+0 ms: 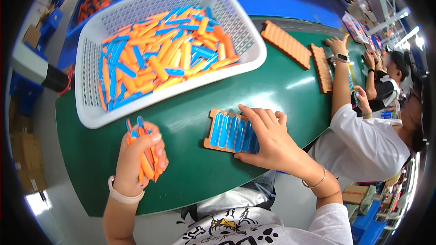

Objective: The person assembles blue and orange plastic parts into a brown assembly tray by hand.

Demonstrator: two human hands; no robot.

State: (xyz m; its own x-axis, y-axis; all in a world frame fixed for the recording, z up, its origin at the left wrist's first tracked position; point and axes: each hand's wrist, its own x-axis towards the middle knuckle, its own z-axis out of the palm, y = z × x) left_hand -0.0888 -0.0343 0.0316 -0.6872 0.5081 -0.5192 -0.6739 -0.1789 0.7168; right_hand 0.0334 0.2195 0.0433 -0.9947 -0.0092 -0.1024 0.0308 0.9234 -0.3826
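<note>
My left hand is closed around a bunch of slim orange and blue plastic pieces, held above the table left of the tray. Their ends stick out above and below my fist. My right hand spans the right end of a small orange-brown slotted tray, with the thumb at its near edge and a fingertip at its far edge. Glossy blue strips lie side by side in the tray's slots. The hand covers the tray's right end. Beyond both hands stands a white perforated basket heaped with orange and blue pieces.
Two more orange-brown ridged trays lie at the far right of the green table. A co-worker in a white shirt works at the right, with another person beyond. A blue crate of orange pieces sits behind the basket.
</note>
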